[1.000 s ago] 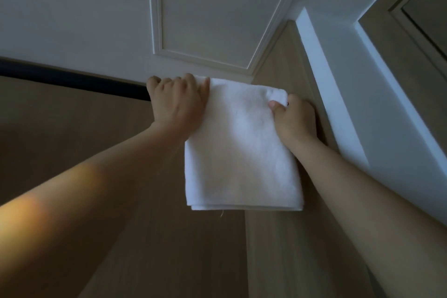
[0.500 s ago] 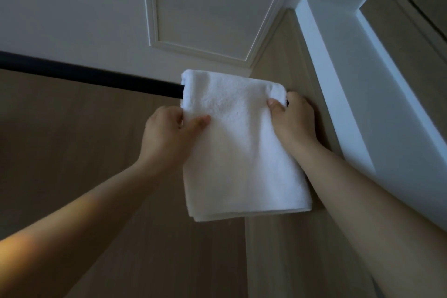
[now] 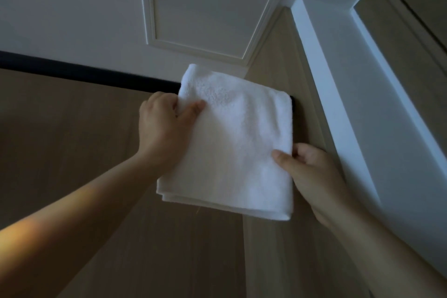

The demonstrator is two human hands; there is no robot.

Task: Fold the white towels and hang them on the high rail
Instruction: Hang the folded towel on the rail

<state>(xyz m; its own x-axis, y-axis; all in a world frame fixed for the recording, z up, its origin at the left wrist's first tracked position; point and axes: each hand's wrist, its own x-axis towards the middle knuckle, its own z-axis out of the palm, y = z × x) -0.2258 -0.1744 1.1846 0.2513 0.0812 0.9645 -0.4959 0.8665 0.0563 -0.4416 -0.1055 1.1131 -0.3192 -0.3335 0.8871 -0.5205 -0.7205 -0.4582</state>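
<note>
White towel, folded, hangs over the right end of the black high rail, close to the room corner; its fold line runs along the rail, its layered lower hem slanting down to the right. Left hand, nearer the rail, pinches the bunched upper left edge, thumb in front. Right hand pinches the right edge lower down, thumb in front, fingers curled behind. Judged next: level the hem. Behind: wood-grain wall, panelled white ceiling.
</note>
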